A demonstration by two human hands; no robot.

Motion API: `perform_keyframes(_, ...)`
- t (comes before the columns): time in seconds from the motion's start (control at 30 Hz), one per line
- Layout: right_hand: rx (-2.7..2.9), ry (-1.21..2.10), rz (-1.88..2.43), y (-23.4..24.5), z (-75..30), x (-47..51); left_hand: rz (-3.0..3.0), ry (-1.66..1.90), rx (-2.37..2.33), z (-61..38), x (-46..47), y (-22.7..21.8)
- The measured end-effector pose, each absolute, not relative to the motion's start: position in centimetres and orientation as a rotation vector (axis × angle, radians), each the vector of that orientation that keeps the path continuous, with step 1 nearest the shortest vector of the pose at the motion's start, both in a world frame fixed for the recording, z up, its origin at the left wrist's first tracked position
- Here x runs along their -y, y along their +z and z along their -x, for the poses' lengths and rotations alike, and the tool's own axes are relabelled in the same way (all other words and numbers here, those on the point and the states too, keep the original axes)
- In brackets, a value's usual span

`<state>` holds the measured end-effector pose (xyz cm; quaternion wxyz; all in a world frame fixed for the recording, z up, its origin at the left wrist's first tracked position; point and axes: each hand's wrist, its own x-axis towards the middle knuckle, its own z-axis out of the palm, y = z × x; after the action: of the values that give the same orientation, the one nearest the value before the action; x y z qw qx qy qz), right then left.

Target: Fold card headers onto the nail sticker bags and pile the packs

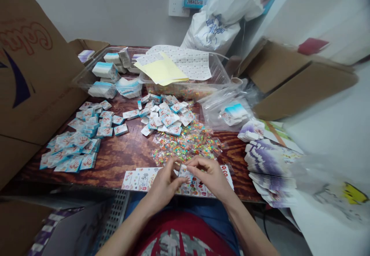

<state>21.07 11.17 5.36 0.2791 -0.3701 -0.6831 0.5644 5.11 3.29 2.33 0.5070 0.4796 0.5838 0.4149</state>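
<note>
Near the table's front edge my left hand grips a small white and light-blue box by its left side. The fingers of my right hand pinch the upper right end of the same box. Under both hands lie printed sticker sheets with small coloured pictures. Just beyond them spreads a heap of small clear packets of colourful candy. Behind that heap is a pile of small boxes with a red hand print. More such boxes are piled at the left.
A clear tray at the back holds stacks of flat cartons. Yellow paper lies over a plastic bin. At the right are purple-white flat cartons, a plastic bag and an open cardboard box. A large carton borders the left.
</note>
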Motion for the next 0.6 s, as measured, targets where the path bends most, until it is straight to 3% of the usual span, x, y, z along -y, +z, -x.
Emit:
perform_keyframes(0.13,1.982,1.321,0.968,5.3,-20.8,-10.4,-1.278,0.971,-1.4,-4.9,-3.2,2.7)
perform_keyframes(0.6,1.678,1.385,1.127,1.7,-20.0,-9.9,-1.142,1.17,-1.577,-2.0,-3.9,2.5)
